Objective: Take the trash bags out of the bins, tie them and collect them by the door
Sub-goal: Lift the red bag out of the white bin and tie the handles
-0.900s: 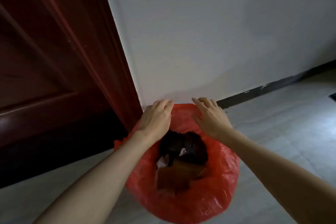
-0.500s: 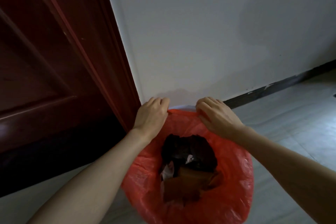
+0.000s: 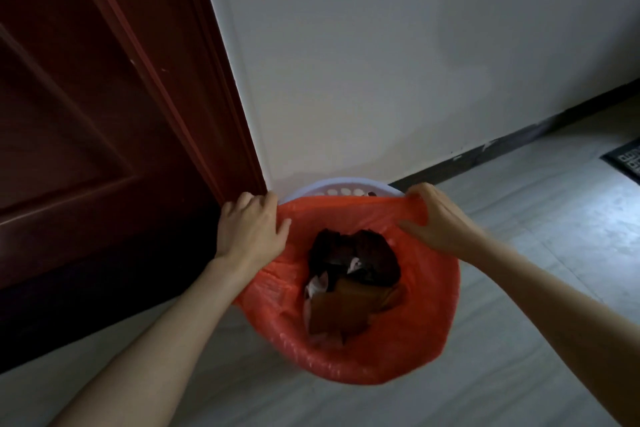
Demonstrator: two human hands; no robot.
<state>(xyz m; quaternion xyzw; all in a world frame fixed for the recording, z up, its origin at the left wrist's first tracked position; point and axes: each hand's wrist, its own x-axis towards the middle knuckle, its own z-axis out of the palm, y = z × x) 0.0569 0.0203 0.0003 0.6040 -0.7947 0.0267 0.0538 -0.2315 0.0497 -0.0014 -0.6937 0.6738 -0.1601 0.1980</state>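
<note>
Trash bag (image 3: 363,354), red, sitting open in the bin (image 3: 337,188) with cardboard (image 3: 341,310) inside. Left hand (image 3: 251,230) and right hand (image 3: 434,224) both pinching the far rim, just by the door (image 3: 86,114).

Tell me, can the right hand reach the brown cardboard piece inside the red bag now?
Probably yes. The bag mouth is wide open and the cardboard lies on top, uncovered. But the right hand must first release its grip on the rim.
</note>
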